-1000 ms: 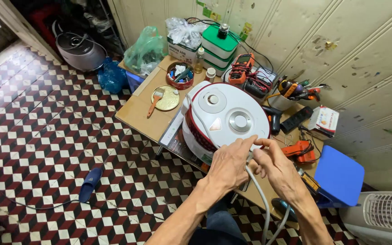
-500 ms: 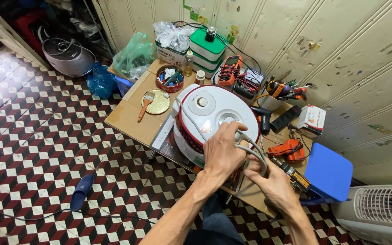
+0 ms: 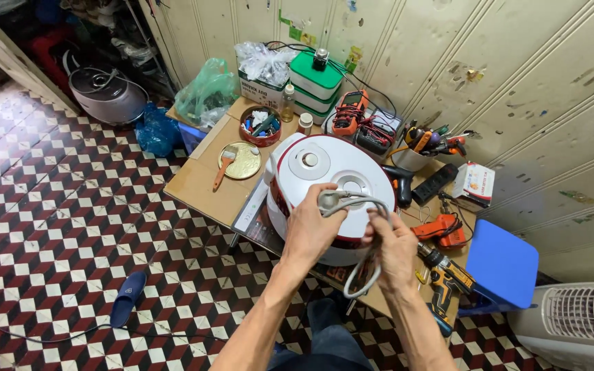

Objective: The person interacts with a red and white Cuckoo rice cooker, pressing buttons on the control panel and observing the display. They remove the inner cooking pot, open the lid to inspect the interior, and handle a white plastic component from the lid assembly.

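A white and red rice cooker [image 3: 324, 172] stands on a low wooden table [image 3: 197, 182]. Over its front, my left hand [image 3: 311, 230] grips the plug end of a grey power cord [image 3: 366, 271]. My right hand [image 3: 393, 251] holds the same cord a little to the right, and a loop of it hangs down between my hands below the table's edge.
On the table lie a round brass lid with a brush [image 3: 235, 161], a red tin of small parts [image 3: 259, 125], stacked green and white boxes [image 3: 316, 82], a multimeter [image 3: 349, 111], screwdrivers, a power strip [image 3: 434, 183] and orange drills [image 3: 441, 278]. A blue stool [image 3: 500, 264], a fan heater [image 3: 582, 319], another cooker [image 3: 108, 93] and a slipper [image 3: 128, 299] are around.
My hands have lifted the cord from the cooker's lower side up over its lid. The plug is now in my left hand and the cord forms a loop.
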